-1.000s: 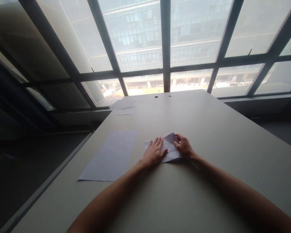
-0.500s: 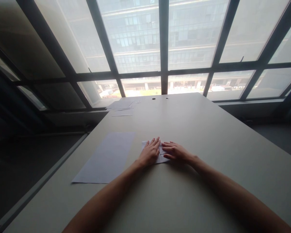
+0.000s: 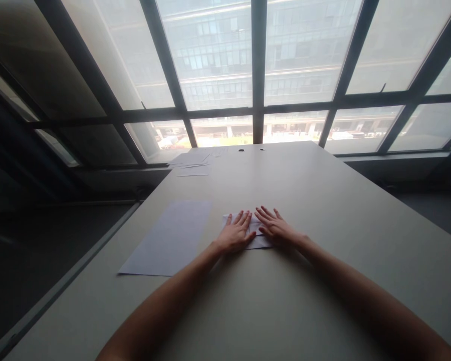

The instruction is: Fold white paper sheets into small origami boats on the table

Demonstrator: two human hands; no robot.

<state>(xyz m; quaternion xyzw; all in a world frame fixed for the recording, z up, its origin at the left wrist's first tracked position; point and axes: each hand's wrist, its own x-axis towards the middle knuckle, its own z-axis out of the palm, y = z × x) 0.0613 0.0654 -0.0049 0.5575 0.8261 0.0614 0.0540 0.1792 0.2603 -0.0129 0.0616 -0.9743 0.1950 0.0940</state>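
Observation:
A folded piece of white paper (image 3: 258,242) lies on the pale table (image 3: 248,306) beneath both hands, its folded flaps showing in the gap between them. My left hand (image 3: 237,232) rests flat on its left part, fingers stretched out. On the right part lies my right hand (image 3: 276,225), palm down, with the fingers spread and pointing away from me. Much of the folded paper is hidden under the hands. To the left, close to my left forearm, a large flat sheet of paper (image 3: 169,238) lies on the table.
Several loose papers (image 3: 191,160) lie at the table's far left corner. Two small holes (image 3: 241,150) sit near the far edge. Beyond the table stands a wall of framed windows (image 3: 221,65). A grey rail (image 3: 75,273) runs along the left side.
My right hand has slid up and away from me across the folded paper, and its fingers have spread and turned forward. My left hand stays on the paper, its thumb now further out.

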